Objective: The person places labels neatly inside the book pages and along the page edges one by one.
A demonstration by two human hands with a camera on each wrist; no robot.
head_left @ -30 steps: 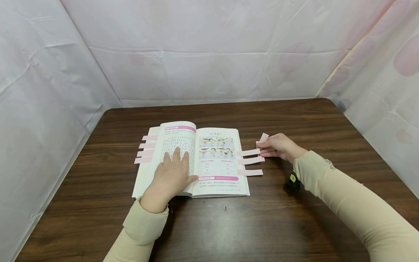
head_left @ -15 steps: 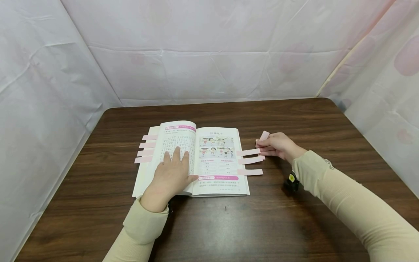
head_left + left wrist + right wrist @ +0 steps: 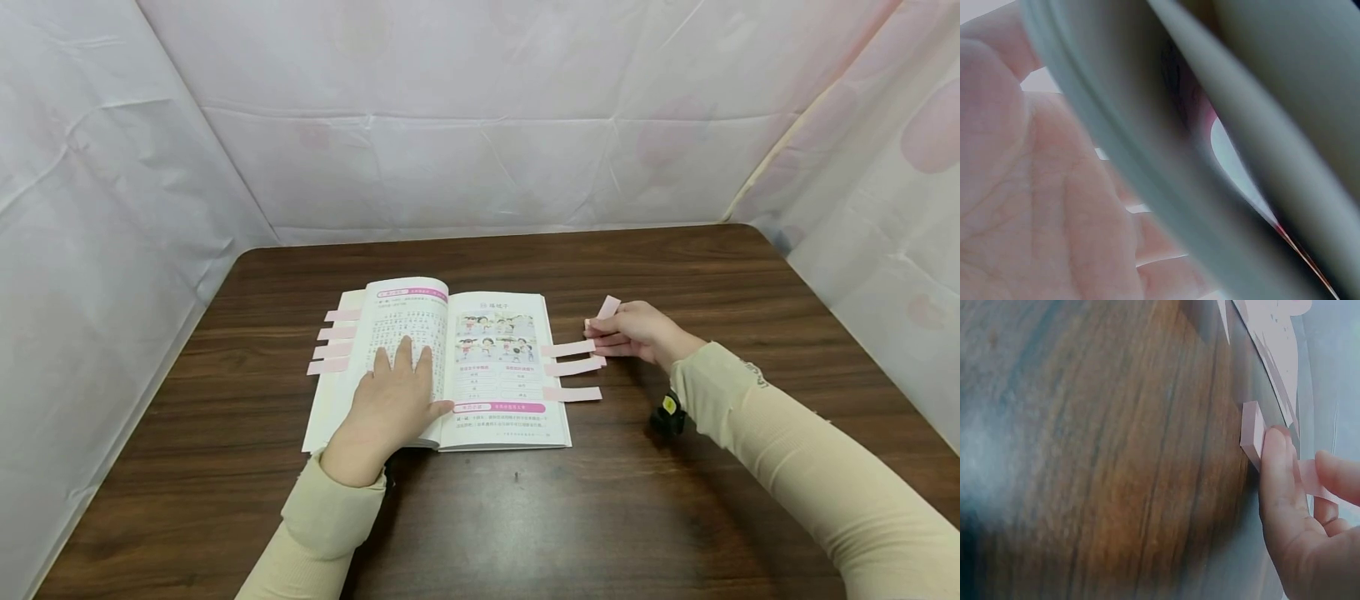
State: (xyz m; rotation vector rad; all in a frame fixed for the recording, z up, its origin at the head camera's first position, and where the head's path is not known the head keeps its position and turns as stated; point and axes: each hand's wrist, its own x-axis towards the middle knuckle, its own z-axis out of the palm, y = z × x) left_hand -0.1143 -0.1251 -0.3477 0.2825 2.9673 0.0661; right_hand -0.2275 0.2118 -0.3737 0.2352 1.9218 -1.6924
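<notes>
An open book (image 3: 498, 429) lies on the table. My left hand (image 3: 393, 404) rests on its left page with the fingers spread straight. In the left wrist view the palm (image 3: 1041, 187) is beside curved pages (image 3: 1254, 106), which are blurred. Right of the book, my right hand (image 3: 637, 333) pinches a pink sticky note strip (image 3: 609, 307) that stands up at a slant. In the right wrist view the strip (image 3: 1312, 479) is between thumb and finger, while a thick pink sticky note pad (image 3: 1250, 434) sits against the fingers, partly hidden.
Several pink strips stick out past the book's right edge, one being the lowest strip (image 3: 573, 394). More pink tabs, such as the top-left tab (image 3: 342, 315), line the left edge. The brown table (image 3: 525, 533) meets a pale curtain (image 3: 480, 167) behind.
The pinched strip has risen slightly and leans a little further right in my right hand. My left hand and the book stay in place.
</notes>
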